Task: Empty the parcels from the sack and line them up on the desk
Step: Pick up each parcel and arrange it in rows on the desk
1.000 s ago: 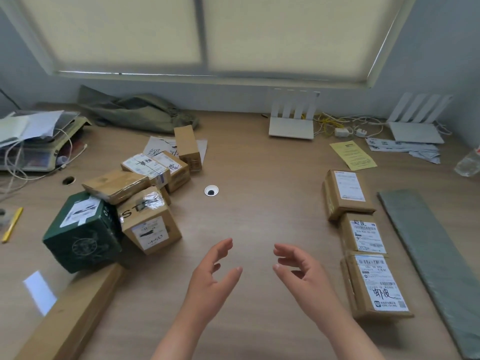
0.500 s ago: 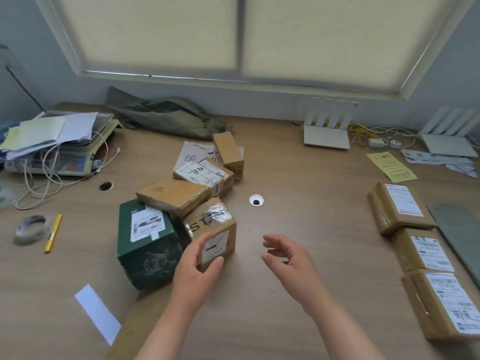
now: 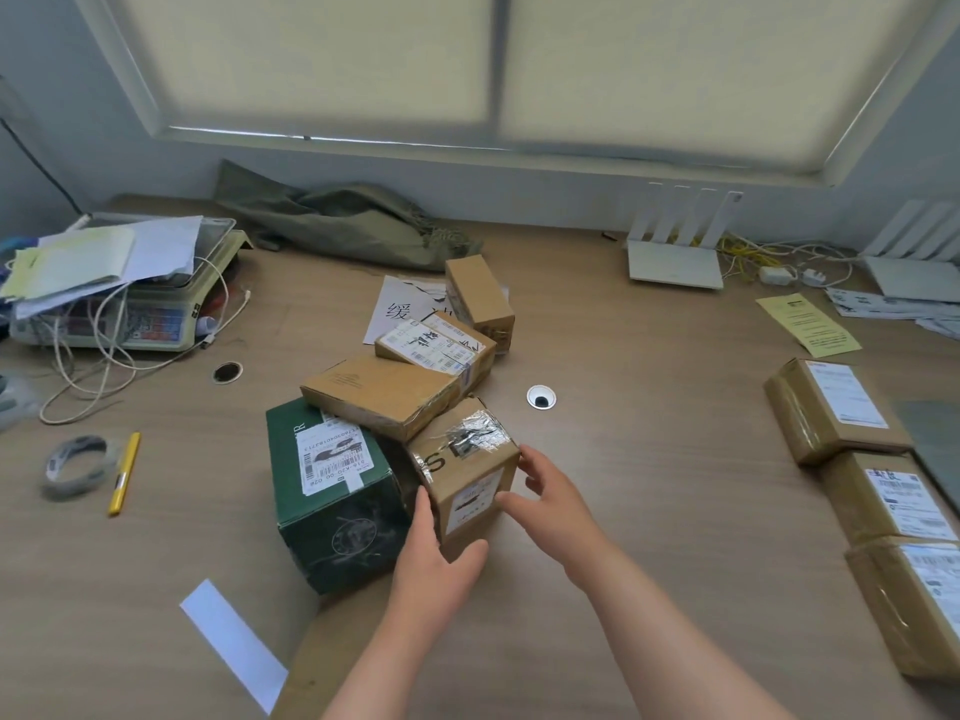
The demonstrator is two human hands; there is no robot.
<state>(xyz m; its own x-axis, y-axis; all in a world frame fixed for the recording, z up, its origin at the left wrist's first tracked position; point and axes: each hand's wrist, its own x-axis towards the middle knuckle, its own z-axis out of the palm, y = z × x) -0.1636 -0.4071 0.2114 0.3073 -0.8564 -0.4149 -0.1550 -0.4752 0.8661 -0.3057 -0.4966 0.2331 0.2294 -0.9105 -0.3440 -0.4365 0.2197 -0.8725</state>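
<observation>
A small taped cardboard parcel (image 3: 462,470) stands at the near end of a heap in the desk's middle. My left hand (image 3: 434,569) grips its lower left corner. My right hand (image 3: 550,504) touches its right side with spread fingers. Beside it lies a dark green box (image 3: 337,506), and behind it are a flat brown parcel (image 3: 382,392), a labelled parcel (image 3: 436,348) and a small upright parcel (image 3: 478,298). An olive sack (image 3: 343,226) lies slack by the window. Three labelled parcels stand in a line at the right: far (image 3: 831,407), middle (image 3: 888,498), near (image 3: 919,605).
A scale (image 3: 130,309) piled with papers and cables sits at the left. A tape roll (image 3: 75,465) and a yellow pen (image 3: 123,472) lie near the left edge. White routers (image 3: 675,257) and wires sit at the back right. A long cardboard box (image 3: 332,646) lies under my left arm.
Both hands moved forward and left to the small taped parcel. My left hand now grips it and my right hand has come against its right side. The view swung left.
</observation>
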